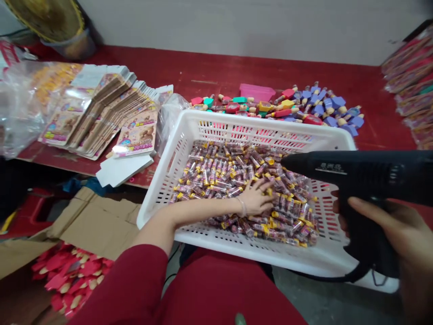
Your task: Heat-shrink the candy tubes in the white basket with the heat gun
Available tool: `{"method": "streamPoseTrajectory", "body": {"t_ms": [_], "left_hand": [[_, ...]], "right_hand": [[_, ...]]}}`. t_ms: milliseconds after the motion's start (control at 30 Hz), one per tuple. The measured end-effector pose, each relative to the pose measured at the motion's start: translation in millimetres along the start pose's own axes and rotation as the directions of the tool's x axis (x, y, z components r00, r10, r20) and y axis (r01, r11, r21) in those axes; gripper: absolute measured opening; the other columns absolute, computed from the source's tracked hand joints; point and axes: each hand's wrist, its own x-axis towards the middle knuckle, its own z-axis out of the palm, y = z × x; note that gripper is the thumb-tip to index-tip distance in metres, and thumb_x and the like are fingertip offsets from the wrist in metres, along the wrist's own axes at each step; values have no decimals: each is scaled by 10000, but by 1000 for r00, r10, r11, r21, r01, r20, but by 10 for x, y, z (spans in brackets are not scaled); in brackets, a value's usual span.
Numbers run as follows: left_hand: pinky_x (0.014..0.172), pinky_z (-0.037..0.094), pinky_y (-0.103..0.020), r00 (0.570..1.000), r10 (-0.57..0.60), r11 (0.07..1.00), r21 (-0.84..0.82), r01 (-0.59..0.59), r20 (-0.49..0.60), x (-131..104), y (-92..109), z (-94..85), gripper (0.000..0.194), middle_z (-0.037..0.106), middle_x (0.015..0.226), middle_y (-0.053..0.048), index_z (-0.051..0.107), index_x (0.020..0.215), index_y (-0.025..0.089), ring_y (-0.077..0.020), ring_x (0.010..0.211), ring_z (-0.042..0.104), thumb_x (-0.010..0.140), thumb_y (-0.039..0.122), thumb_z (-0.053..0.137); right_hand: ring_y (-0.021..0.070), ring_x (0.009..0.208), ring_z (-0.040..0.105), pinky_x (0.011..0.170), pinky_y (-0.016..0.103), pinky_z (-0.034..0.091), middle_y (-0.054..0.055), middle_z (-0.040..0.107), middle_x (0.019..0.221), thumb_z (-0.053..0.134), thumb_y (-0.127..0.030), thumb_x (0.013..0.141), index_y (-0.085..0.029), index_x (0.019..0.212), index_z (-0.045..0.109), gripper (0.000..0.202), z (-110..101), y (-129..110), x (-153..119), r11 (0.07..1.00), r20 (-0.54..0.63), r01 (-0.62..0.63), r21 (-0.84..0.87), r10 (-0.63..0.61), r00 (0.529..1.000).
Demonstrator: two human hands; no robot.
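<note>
My right hand [399, 225] is wrapped round the handle of a black heat gun [358, 169], its nozzle pointing left over a white plastic basket [237, 246]. The basket holds a heap of small clear tubes [216, 176] with yellow ends and purplish printing. My left hand [256, 198] lies on the heap with fingers spread and slightly bent, touching the tubes near the middle. Whether a tube sits under its fingertips is hidden.
Printed cards [101, 113] lie in stacks on the red table [375, 104], left. Behind the basket are colourful capped pieces [318, 104] and a pink tray [257, 92]. A cardboard box [98, 216] of red pieces [74, 275] stands lower left. Packed bags [412, 85] sit at right.
</note>
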Motion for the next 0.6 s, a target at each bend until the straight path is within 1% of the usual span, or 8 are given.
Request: {"method": "streamPoseTrajectory", "body": {"t_ms": [67,100,200,267,367,433,500,600], "left_hand": [[1256,293,-420,983,174,985,-12,-174,57,19,-7,-60,475,215,1665,188,511,1417,526,-208,1572,168,984,547,315],[1255,291,-426,980,185,983,-21,-184,77,60,-60,-110,461,230,1660,193,523,1406,523,-212,1571,168,987,533,332],[1256,261,-475,995,-35,999,-1,36,90,209,-414,-324,447,299,1649,154,521,1416,496,-229,1549,223,1002,487,353],[1260,207,-539,971,-229,973,29,227,69,237,-788,-485,465,306,1655,111,477,1455,478,-247,1535,249,1017,473,320],[1220,151,-674,917,-396,917,69,393,44,92,-1407,-652,528,201,1699,8,437,1509,368,-346,1544,200,1015,482,288],[1240,182,-588,885,-465,882,108,459,34,-89,-1686,-658,559,131,1714,-43,409,1535,295,-331,1547,204,1012,451,289],[1255,188,-505,848,-529,843,124,524,15,-273,-1716,-553,599,90,1717,-86,356,1567,247,-314,1559,182,1010,458,290],[1234,107,-650,814,-580,811,98,577,9,-467,-1259,-224,788,47,1712,-138,215,1618,222,-406,1570,17,964,649,324]], "right_hand": [[253,481,594,359,316,487,96,673,634,941,-553,495,-215,733,725,466,85,-30,41,1000,34,4,-13,-3,999],[250,481,594,360,311,484,94,673,635,939,-552,498,-207,748,723,478,150,-61,65,1000,66,20,-20,-19,998],[232,486,595,385,290,479,86,665,625,924,-534,550,-171,790,710,485,356,-190,131,995,183,101,7,-100,978],[220,490,594,401,283,477,83,657,626,901,-534,601,-149,791,700,474,443,-278,163,988,239,145,54,-154,959],[205,493,589,407,272,471,79,648,631,856,-559,667,-139,788,685,469,442,-348,182,981,273,181,73,-194,942],[190,480,577,407,264,460,70,639,619,873,-532,651,-144,777,669,456,376,-339,180,979,274,197,56,-205,940],[182,461,562,406,265,451,54,627,599,903,-484,605,-151,776,658,447,294,-299,177,980,275,193,49,-199,940],[179,505,574,450,272,479,45,648,649,899,-455,608,-162,806,672,420,187,-238,184,981,263,190,44,-194,945]]}}
